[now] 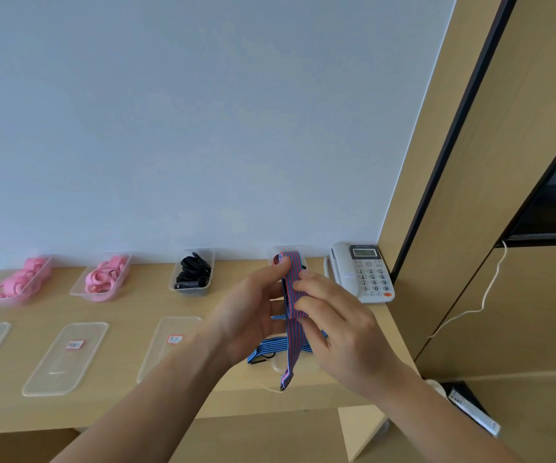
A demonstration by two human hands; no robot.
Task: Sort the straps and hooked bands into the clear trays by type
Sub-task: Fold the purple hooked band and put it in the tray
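- Striped band (291,275) (red and blue) hangs folded between your hands above the desk (136,309), near the phone (360,272).
- Your left hand (253,315) pinches its top; your right hand (340,332) grips its middle.

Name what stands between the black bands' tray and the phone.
Head view: a clear tray at the back, half hidden behind the striped strap in the left hand and right hand.

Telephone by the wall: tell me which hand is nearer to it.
Right. The right hand holds the striped band just left of the telephone; the left hand holds the same band farther left, beyond the right hand.
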